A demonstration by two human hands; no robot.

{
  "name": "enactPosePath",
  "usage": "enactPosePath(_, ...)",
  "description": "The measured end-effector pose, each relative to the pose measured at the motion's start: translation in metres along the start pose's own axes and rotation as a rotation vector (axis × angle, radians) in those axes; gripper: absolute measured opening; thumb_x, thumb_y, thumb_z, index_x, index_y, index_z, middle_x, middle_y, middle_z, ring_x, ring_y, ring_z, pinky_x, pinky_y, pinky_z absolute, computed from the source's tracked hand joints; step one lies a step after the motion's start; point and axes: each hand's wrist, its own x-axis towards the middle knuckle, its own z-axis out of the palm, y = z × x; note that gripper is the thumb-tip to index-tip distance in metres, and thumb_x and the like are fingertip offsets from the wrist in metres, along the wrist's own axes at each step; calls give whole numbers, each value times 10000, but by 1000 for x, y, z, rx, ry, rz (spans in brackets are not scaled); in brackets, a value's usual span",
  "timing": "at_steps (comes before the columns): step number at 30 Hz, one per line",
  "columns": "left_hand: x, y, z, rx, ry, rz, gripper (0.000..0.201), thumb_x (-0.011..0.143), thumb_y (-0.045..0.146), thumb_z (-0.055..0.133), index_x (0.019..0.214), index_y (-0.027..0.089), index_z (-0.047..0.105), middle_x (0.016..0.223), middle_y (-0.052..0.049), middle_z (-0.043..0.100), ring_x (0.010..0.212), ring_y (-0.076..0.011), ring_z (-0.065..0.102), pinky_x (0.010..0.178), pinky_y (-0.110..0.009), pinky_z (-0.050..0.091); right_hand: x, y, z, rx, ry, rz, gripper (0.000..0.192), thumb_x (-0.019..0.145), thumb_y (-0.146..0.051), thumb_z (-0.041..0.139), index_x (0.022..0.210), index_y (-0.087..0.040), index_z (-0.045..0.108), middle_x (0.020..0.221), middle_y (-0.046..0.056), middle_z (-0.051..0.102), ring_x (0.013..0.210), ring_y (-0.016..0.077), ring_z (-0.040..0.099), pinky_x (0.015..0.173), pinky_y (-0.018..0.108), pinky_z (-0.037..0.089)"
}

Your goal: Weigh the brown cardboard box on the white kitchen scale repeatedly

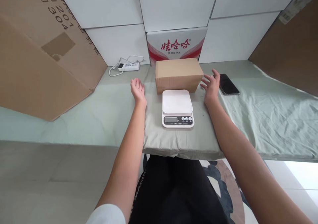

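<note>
I see both hands out over the table (74, 124), pale green cloth on it. Plain brown cardboard box (178, 74) sits at the back centre, just behind a white digital kitchen scale (177, 108). Left hand (138, 90) near the box's left end, apart from it, fingers spread, empty. Right hand (211, 85) just beside its right end, fingers wide, empty; contact unclear. Black phone (228, 84) lies right of that hand.

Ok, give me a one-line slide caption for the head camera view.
Both open hands, left hand and right hand, flank a brown cardboard box behind a white kitchen scale.
</note>
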Motion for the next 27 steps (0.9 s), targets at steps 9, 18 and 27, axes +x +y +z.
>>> enactPosePath(9, -14, -13, 19, 69, -66, 68, 636, 1142, 659, 492, 1563, 224, 687, 1846, -183, 566, 1760, -254, 516, 1404, -376, 464, -12, -14, 7, 20, -61, -1, 566, 981, -762, 581, 1372, -359, 658, 1349, 71, 816, 1210, 292, 809, 1026, 494, 693)
enactPosePath(18, -16, -30, 23, 171, -284, 64, 764, 1054, 842, 579, 1444, 218, 785, 1706, -166, 718, 1702, -357, 594, 1404, -482, 502, -13, -8, 11, -60, -227, -116, 797, 918, -886, 618, 1543, -391, 622, 1528, 80, 757, 1340, 350, 741, 1028, 535, 694)
enactPosePath(27, -17, -32, 26, 207, -296, 100, 692, 1107, 760, 548, 1467, 211, 768, 1701, -141, 727, 1690, -335, 604, 1380, -435, 515, -10, -1, 8, -102, -261, -174, 933, 915, -903, 630, 1677, -374, 531, 1632, 115, 707, 1485, 393, 683, 1232, 661, 616)
